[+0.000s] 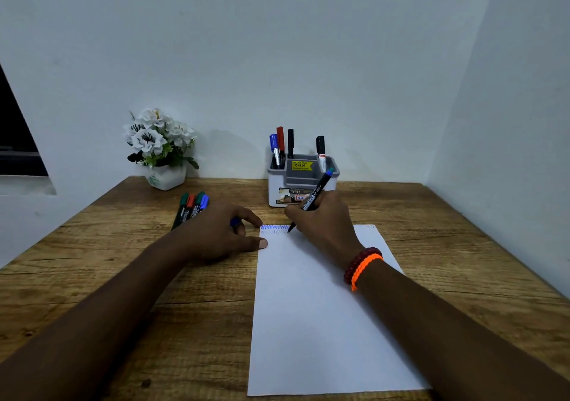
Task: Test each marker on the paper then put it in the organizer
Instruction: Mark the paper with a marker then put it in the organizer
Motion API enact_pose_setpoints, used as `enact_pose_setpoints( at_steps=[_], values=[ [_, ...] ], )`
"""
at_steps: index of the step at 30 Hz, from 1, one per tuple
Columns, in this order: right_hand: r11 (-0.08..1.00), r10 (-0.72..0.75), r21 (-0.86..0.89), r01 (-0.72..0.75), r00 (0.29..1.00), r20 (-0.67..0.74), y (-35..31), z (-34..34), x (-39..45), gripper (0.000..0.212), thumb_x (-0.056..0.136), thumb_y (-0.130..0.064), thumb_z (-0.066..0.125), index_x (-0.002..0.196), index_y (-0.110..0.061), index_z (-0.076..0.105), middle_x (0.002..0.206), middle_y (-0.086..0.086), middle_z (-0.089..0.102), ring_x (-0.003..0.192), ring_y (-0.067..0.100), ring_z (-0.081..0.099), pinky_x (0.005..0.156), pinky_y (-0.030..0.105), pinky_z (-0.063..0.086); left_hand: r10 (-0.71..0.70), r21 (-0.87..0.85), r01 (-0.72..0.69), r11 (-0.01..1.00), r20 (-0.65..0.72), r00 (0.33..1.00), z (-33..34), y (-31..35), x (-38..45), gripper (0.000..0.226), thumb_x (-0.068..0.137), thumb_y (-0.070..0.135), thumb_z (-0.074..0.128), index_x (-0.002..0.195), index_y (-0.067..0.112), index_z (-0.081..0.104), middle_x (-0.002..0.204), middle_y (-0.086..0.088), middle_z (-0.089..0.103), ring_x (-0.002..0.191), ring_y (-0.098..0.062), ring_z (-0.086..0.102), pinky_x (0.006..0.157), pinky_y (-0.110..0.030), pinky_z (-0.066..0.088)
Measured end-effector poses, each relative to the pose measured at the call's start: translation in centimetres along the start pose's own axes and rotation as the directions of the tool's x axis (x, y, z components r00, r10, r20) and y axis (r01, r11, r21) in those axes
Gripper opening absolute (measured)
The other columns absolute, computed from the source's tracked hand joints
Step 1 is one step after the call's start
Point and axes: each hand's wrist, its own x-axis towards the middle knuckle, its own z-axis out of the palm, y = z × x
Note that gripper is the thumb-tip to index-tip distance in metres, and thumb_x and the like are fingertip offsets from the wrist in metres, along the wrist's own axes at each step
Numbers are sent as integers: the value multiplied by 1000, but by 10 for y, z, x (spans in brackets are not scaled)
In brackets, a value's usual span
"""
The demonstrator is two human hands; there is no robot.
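wooden table | paper | organizer | loose markers | flower pot

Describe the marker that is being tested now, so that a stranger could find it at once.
Start at the white paper on the wooden desk and look at its far edge, where blue zigzag lines run. The right hand grips a black marker there, tip on the paper. Unlike the others, it is uncapped and slanted.
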Motion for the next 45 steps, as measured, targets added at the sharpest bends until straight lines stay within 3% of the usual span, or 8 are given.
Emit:
enact_pose_setpoints(
  at_steps=[15,18,21,24,28,31,35,45],
  values=[
    [994,75,82,-73,997,-10,3,0,3,21,87,-22,80,69,-18,70,58,-13,66,49,-1,57,47,12,38,-15,-13,15,1000,5,1000,1,-2,-1,48,80,55,75,124,39,65,92,8,70,72,-2,64,61,-14,45],
    [941,214,274,-198,976,-29,1,-6,5,24,88,-23,79,81,-1,73,62,1,73,43,8,54,41,21,39,-13,-32,11,999,-73,997,0,-2,-1,34,97,34,64,130,33,60,98,17,61,80,-1,59,65,-18,43],
    [881,301,379,-283,953,13,-3,-11,6,24,90,-16,76,92,8,74,73,15,79,51,16,62,42,26,43,-35,-168,11,986,-141,989,3,-5,1,35,105,14,48,137,30,50,99,7,71,61,-4,57,58,-22,45],
    [860,311,411,-304,949,53,-8,-14,6,15,92,-8,73,91,7,76,63,7,74,49,15,63,40,25,43,-27,-221,-20,975,-207,978,6,-3,1,30,105,20,50,135,26,51,104,9,75,63,-5,59,60,-25,46],
    [862,313,401,-308,948,56,-10,-14,7,15,89,-8,76,90,6,77,70,11,73,54,19,62,40,24,43,-7,-267,-78,961,-302,953,5,0,2,20,100,32,61,115,28,72,106,13,75,104,-6,66,92,-34,52],
    [864,278,415,-286,957,81,-12,-17,8,9,89,-7,75,82,-2,75,69,10,69,54,19,59,43,26,44,9,-292,-108,950,-321,947,4,1,0,26,94,49,63,115,37,74,98,9,75,86,-8,65,76,-30,49],
    [807,267,507,-304,953,147,-19,-22,6,16,91,-10,70,76,-6,73,68,10,67,52,20,56,46,28,42,13,-480,-199,855,-364,931,4,7,-4,22,92,38,69,108,28,79,75,0,71,67,-9,61,65,-26,51],
    [686,322,635,-356,930,174,-31,-32,3,16,94,-11,62,79,-9,68,63,9,67,50,19,53,46,27,39,-21,-753,-235,615,-313,950,7,14,-6,25,85,6,75,110,1,76,93,-20,77,91,-34,76,83,-37,63]
  ],
)
